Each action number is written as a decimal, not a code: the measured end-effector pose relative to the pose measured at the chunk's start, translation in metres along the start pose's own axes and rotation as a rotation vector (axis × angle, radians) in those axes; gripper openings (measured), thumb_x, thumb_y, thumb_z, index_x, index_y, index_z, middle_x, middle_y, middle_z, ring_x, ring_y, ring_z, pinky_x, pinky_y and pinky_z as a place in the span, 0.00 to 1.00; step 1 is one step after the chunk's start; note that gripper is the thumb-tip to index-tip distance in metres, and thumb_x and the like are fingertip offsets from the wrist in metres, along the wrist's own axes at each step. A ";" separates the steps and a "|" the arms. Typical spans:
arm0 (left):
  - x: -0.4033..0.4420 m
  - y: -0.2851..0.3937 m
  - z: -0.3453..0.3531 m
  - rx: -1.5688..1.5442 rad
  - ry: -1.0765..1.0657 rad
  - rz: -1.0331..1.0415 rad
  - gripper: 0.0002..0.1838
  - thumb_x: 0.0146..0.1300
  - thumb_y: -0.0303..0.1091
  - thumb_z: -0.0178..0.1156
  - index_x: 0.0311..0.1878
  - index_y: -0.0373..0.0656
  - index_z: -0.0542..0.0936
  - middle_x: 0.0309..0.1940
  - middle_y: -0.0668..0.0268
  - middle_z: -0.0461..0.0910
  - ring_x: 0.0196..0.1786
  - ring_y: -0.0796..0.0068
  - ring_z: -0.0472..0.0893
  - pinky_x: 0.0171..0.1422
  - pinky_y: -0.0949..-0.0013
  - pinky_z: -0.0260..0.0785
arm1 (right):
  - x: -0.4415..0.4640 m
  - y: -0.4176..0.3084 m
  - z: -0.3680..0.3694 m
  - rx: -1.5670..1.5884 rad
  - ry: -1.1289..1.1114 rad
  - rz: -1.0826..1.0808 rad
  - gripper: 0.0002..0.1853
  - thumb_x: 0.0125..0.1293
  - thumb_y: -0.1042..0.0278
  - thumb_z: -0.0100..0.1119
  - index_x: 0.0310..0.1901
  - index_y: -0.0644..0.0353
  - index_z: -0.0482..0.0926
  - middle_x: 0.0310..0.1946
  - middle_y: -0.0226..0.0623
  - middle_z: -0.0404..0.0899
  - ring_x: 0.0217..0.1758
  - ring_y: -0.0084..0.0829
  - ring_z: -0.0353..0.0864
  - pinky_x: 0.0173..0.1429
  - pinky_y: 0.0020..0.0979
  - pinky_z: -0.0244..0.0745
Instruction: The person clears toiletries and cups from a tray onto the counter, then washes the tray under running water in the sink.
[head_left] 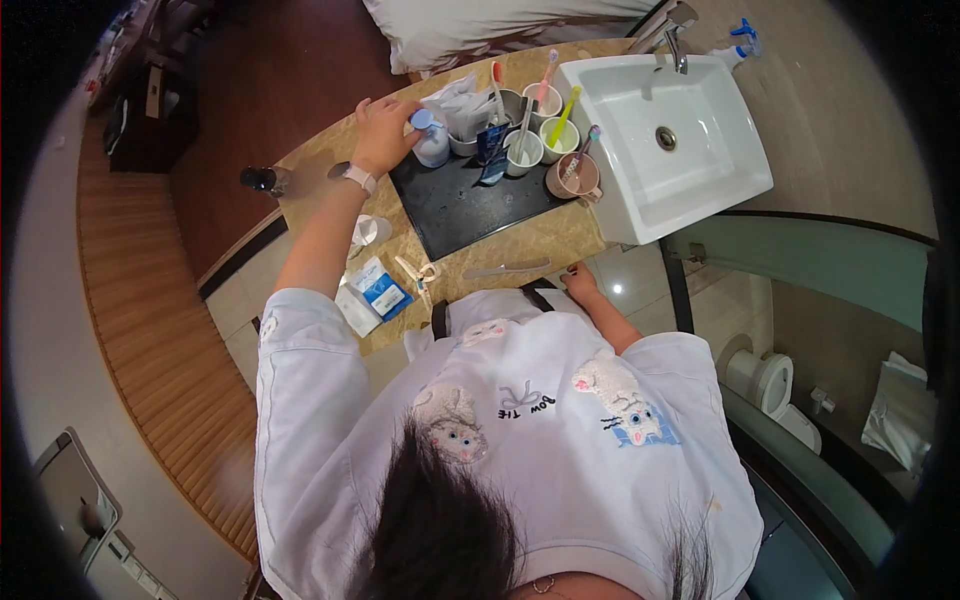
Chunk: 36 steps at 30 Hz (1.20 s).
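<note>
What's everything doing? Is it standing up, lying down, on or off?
Blue-capped bottle: upright, left hand at its side
Tap: no running water visible
Pinkish mug: upright, toothbrush inside
Green toothbrush: leaning in a white cup
Blue-and-white packet: lying down
Black tray: lying flat

White bottle (432,150) wearing light-blue top (424,120), is standing roughly upright near far left corner of black tray (455,220)

The black tray (455,222) is passable in front, but a blue-capped bottle (432,148) and cups (521,164) block its back.
</note>
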<state>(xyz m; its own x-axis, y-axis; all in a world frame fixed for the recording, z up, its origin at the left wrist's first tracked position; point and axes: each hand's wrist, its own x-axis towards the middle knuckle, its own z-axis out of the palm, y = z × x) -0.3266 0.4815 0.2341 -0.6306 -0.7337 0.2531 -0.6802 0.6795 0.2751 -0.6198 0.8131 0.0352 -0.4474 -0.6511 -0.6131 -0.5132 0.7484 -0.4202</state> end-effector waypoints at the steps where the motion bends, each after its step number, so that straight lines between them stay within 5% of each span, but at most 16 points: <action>1: -0.001 -0.003 0.000 -0.005 0.000 -0.002 0.18 0.45 0.36 0.64 0.43 0.51 0.76 0.39 0.68 0.77 0.52 0.68 0.71 0.63 0.48 0.46 | 0.001 0.005 -0.001 0.006 -0.003 0.014 0.20 0.47 0.62 0.61 0.41 0.64 0.72 0.37 0.50 0.76 0.42 0.44 0.77 0.47 0.36 0.71; 5: -0.015 0.004 -0.012 0.014 0.000 0.086 0.17 0.45 0.38 0.64 0.41 0.50 0.77 0.37 0.68 0.77 0.49 0.67 0.72 0.62 0.49 0.47 | 0.005 0.030 -0.002 0.033 -0.002 0.106 0.19 0.46 0.63 0.61 0.39 0.64 0.73 0.36 0.49 0.77 0.40 0.42 0.77 0.46 0.35 0.71; 14: -0.058 -0.013 -0.022 -0.128 0.172 -0.205 0.17 0.55 0.47 0.59 0.43 0.47 0.76 0.39 0.66 0.77 0.49 0.67 0.73 0.61 0.49 0.45 | 0.022 0.027 0.003 -0.052 -0.024 -0.020 0.20 0.46 0.63 0.61 0.40 0.64 0.73 0.35 0.48 0.77 0.41 0.41 0.77 0.46 0.34 0.71; 19: -0.091 -0.037 -0.038 0.072 0.230 -0.316 0.18 0.55 0.45 0.59 0.46 0.46 0.75 0.42 0.63 0.78 0.44 0.61 0.76 0.52 0.60 0.61 | 0.020 0.019 0.003 -0.027 -0.034 -0.035 0.20 0.46 0.62 0.61 0.40 0.64 0.73 0.37 0.49 0.77 0.42 0.42 0.76 0.48 0.34 0.70; 26: -0.143 -0.089 -0.018 0.103 0.365 -0.514 0.16 0.58 0.39 0.56 0.49 0.47 0.74 0.44 0.67 0.77 0.49 0.69 0.73 0.57 0.62 0.46 | 0.023 0.036 0.004 -0.061 -0.035 0.018 0.20 0.47 0.62 0.61 0.40 0.65 0.73 0.37 0.49 0.76 0.43 0.42 0.76 0.49 0.34 0.69; 31: -0.158 -0.093 -0.033 -0.071 0.468 -0.793 0.20 0.57 0.40 0.60 0.49 0.38 0.72 0.35 0.59 0.79 0.37 0.71 0.79 0.42 0.70 0.69 | 0.029 0.040 0.010 -0.077 -0.060 -0.031 0.20 0.47 0.62 0.61 0.40 0.65 0.73 0.36 0.49 0.77 0.43 0.42 0.76 0.49 0.34 0.70; 36: -0.166 -0.090 -0.042 -0.166 0.408 -0.767 0.19 0.57 0.37 0.60 0.49 0.38 0.73 0.39 0.59 0.78 0.39 0.70 0.78 0.45 0.70 0.69 | 0.034 0.039 0.010 -0.070 -0.068 -0.032 0.20 0.48 0.62 0.60 0.40 0.66 0.73 0.35 0.49 0.77 0.42 0.42 0.77 0.48 0.35 0.71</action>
<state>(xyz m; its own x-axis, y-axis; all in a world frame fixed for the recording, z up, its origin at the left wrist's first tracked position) -0.1447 0.5418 0.2061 0.1814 -0.9522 0.2457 -0.7781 0.0138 0.6279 -0.6479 0.8218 -0.0088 -0.3804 -0.6626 -0.6452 -0.5771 0.7152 -0.3942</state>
